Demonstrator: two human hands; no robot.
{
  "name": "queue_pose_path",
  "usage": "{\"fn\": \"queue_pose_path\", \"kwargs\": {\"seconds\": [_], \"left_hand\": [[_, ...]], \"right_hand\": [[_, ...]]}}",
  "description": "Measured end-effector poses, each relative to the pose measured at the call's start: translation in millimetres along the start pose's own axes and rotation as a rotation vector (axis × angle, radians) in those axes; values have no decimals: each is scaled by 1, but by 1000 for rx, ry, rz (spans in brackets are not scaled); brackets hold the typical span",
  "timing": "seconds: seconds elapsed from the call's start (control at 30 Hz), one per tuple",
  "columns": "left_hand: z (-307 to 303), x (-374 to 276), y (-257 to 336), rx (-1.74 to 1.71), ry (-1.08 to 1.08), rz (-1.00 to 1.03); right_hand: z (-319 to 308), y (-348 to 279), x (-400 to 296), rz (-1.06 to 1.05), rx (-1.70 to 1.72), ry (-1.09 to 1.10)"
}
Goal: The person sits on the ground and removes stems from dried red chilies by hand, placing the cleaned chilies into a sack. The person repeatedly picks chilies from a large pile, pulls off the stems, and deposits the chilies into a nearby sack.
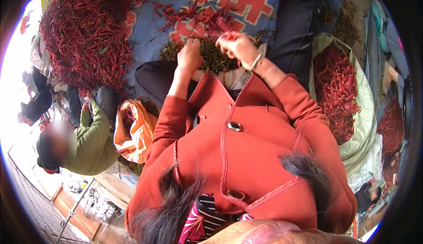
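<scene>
My right hand [238,47], with a bangle at the wrist, is closed around a few red chilli peppers [230,38]. To its left, my left hand [189,55] is raised with its fingers curled; whether anything is pinched in it cannot be seen. Both hands are above a heap of greenish-brown stems and plant scraps [213,59] between my legs. Just beyond them, loose red chilli peppers [205,18] lie scattered on a blue printed sheet [145,29] that bears large red characters.
A big mound of red chillies [87,36] rises at the left. An orange sack [137,138] stands by my left side. On my right is a pale woven sack [362,128] of chillies [335,95]. A person in a green top [94,148] sits at the left.
</scene>
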State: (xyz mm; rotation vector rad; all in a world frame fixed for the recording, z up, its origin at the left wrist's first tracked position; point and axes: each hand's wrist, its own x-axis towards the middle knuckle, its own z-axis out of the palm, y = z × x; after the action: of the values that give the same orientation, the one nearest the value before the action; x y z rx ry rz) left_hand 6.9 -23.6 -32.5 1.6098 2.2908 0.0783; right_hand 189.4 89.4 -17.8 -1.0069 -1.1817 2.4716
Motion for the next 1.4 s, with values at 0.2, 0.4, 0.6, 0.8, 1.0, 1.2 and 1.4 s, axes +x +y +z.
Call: {"fn": "queue_pose_path", "kwargs": {"seconds": [0.2,0.4,0.6,0.8,1.0,1.2,1.4], "left_hand": [[10,87,-3,-109,180,-2],[2,71,0,-289,266,-128],[-23,-1,51,-381,279,-39],[-35,-7,55,-655,314,211],[-45,29,8,-427,7,414],[32,132,-32,-82,369,285],[11,128,-31,-240,299,58]], "right_hand": [[-34,-20,24,127,475,221],[-25,3,24,85,326,198],[9,6,21,-73,287,66],[-15,20,22,211,677,-207],[-26,-1,26,297,988,32],[-41,8,40,324,950,50],[-44,1,29,271,691,111]]}}
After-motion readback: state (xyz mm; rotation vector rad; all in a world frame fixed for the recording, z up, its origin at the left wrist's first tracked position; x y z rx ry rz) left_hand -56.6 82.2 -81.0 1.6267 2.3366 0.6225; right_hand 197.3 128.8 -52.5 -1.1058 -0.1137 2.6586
